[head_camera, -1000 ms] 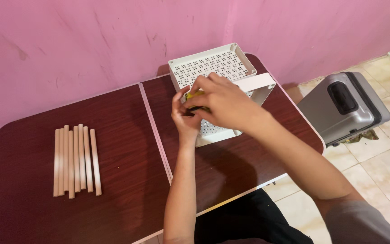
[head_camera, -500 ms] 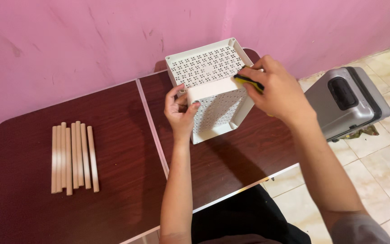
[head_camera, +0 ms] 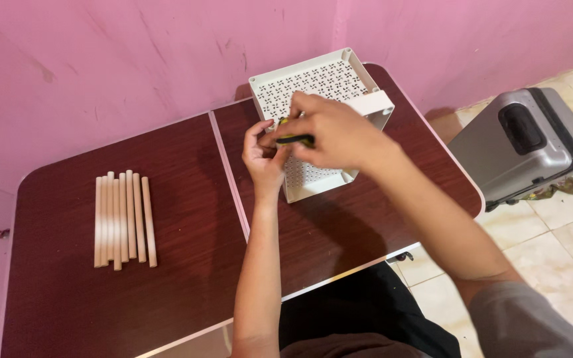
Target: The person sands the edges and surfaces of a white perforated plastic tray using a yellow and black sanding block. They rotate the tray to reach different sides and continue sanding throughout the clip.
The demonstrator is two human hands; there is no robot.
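— Head view: what is the right hand [head_camera: 336, 132] doing?

— Its fingers are curled shut around a small yellow-and-black tool [head_camera: 293, 139], gripped above the near end of the white perforated plastic crate [head_camera: 319, 89].

— And the left hand [head_camera: 265, 156]?

— Fingers bent, the thumb up beside the tool's tip, resting against the crate's near left wall. Whether it pinches anything I cannot tell; the right hand hides that spot.

— Where does the crate sit?

— On the right half of the dark red-brown folding surface [head_camera: 180, 278], close to the pink wall [head_camera: 101, 59], lying tilted with its patterned side facing up.

— Anything else?

— A row of pale round wooden dowels [head_camera: 122, 219] lies side by side on the left half, well apart from the hands. A grey hard case [head_camera: 522, 142] stands on the tiled floor [head_camera: 565, 265] to the right.
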